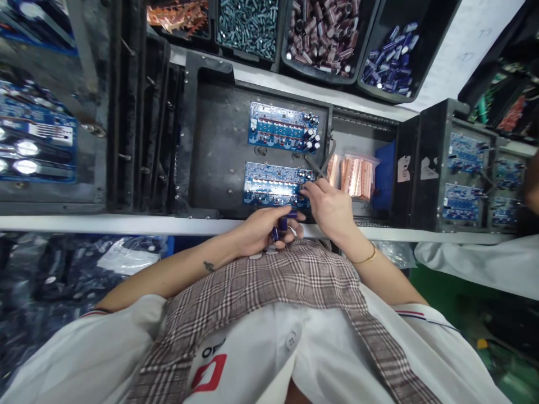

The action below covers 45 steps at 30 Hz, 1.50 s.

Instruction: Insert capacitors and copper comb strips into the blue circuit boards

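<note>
Several dark blue cylindrical capacitors (283, 224) lie in the curled fingers of my left hand (257, 229), just below the tray's front edge. My right hand (332, 206) is closed in a pinch at the right end of the nearer blue circuit board (269, 185). Its fingertips touch that board; what they pinch is too small and covered to make out. Behind it lies a second blue circuit board (280, 130), with upright capacitors (311, 138) standing at its right end. Both boards rest in a black tray (214, 134).
Along the back stand black bins of copper-coloured pieces (179, 18), small greenish parts (248, 25), brown capacitors (322, 33) and blue capacitors (391, 60). Copper-coloured strips (357, 177) lie right of the tray. More trays with boards (461, 202) stand on both sides.
</note>
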Tool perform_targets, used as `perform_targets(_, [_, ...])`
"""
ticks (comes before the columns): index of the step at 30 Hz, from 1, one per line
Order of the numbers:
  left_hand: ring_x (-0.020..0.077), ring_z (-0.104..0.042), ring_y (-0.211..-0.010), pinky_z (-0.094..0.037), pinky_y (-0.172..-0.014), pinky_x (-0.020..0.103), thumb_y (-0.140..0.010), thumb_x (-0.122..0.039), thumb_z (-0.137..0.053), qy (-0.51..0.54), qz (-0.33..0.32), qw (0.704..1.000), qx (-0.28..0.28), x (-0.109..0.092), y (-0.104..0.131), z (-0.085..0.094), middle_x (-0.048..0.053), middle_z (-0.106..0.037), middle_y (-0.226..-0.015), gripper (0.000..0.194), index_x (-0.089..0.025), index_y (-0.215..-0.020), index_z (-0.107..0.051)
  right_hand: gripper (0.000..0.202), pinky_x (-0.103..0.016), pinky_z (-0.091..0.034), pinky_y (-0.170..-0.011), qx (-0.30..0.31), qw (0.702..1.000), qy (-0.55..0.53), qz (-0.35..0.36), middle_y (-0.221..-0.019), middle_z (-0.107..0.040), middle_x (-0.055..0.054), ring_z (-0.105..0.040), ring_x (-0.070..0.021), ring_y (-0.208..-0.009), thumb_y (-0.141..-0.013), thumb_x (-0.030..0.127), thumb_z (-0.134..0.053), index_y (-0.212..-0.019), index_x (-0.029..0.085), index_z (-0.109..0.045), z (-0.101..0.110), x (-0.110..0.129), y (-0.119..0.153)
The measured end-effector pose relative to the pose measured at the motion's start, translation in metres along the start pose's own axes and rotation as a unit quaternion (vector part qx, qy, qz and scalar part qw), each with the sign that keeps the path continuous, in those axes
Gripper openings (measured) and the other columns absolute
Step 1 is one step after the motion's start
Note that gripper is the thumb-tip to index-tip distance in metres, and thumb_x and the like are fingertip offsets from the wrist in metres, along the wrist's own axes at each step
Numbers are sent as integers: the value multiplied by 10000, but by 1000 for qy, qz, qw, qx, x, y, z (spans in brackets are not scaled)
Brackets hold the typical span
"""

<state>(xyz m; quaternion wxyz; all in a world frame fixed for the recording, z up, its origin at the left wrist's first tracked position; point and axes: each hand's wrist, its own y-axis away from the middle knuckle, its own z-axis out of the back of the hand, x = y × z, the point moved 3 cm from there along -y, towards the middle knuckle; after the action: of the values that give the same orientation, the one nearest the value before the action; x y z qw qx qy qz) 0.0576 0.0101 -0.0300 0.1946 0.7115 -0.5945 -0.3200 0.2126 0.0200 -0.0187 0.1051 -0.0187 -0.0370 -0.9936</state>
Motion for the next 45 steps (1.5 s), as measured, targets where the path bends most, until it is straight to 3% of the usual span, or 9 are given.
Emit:
perform_targets(7, [70, -398, -403, -241, -348, 153, -986, -433, -372, -10, 33, 999, -32, 3, -7, 3, 61, -561, -562, 412, -128, -780, -558, 313, -333, -511, -739, -25, 990, -99, 96, -994, -683, -98, -633, -201, -917, -991, 313, -424, -1159, 176, -649, -10, -10, 0])
perform_targets(11, [36, -218, -331, -143, -332, 149, -952, -525, -395, -21, 67, 997, -27, 5, -13, 1, -23, -379, -441, 473, -169, -646, -453, 361, -339, -531, -835, -42, 977, -205, 44, -1132, -660, -98, -635, -197, -983, -953, 358, -510, -1276, 217, -584, 14, -6, 13])
perform_targets(14, [31, -199, -328, -123, -333, 150, -939, -553, -401, -14, 84, 996, -23, 7, -14, -4, -49, -329, -457, 477, -174, -650, -434, 328, -308, -535, -798, 14, 965, -260, 39, -1047, -688, -66, -657, -172, -891, -950, 324, -520, -1255, 229, -595, 26, 6, 27])
perform_targets(18, [92, -473, -454, -252, -351, 159, -956, -436, -385, 10, 74, 997, 0, 9, -10, -11, 31, -536, -687, 324, -160, -894, -542, 247, -313, -520, -743, 0, 980, -201, -10, -968, -705, -77, -665, -187, -861, -964, 253, -476, -1086, 178, -677, 14, 1, 33])
perform_targets(21, [115, -540, -532, -332, -381, 183, -915, -245, -437, -14, 48, 999, -1, 9, -6, -12, 65, -585, -783, 184, -141, -1003, -562, 249, -293, -501, -693, 5, 987, -160, -4, -997, -705, -77, -666, -178, -850, -966, 245, -471, -1094, 188, -677, 1, -5, 28])
perform_targets(24, [70, -463, -468, -256, -358, 158, -906, -169, -440, -36, 33, 999, 2, 9, -3, -10, 47, -574, -760, 185, -135, -1038, -566, 263, -281, -472, -631, 20, 992, -126, 21, -983, -704, -73, -660, -160, -791, -975, 263, -456, -1102, 199, -676, 0, -7, 22])
perform_targets(30, [24, -337, -420, -172, -360, 122, -915, -300, -549, -50, 15, 999, -9, 6, 1, -10, -57, -409, -653, 128, -186, -933, -494, 281, -292, -447, -584, 39, 994, -67, 77, -1026, -702, -83, -655, -165, -773, -975, 249, -446, -1153, 181, -652, 5, -4, 21])
perform_targets(40, [38, -319, -383, -174, -328, 125, -989, -325, -387, -29, 15, 999, -39, 7, -5, -9, -47, -377, -587, 256, -145, -879, -531, 342, -376, -520, -855, 23, 983, -112, 146, -1184, -672, -125, -620, -230, -1019, -966, 202, -438, -1263, 150, -601, -5, -5, 28])
perform_targets(45, [21, -204, -326, -105, -315, 141, -977, -460, -398, -39, 34, 998, -35, 9, -12, -9, -63, -343, -515, 395, -143, -787, -539, 332, -376, -524, -876, -26, 979, -195, 58, -1082, -715, -71, -650, -207, -966, -950, 285, -515, -1266, 228, -598, 22, 2, 37])
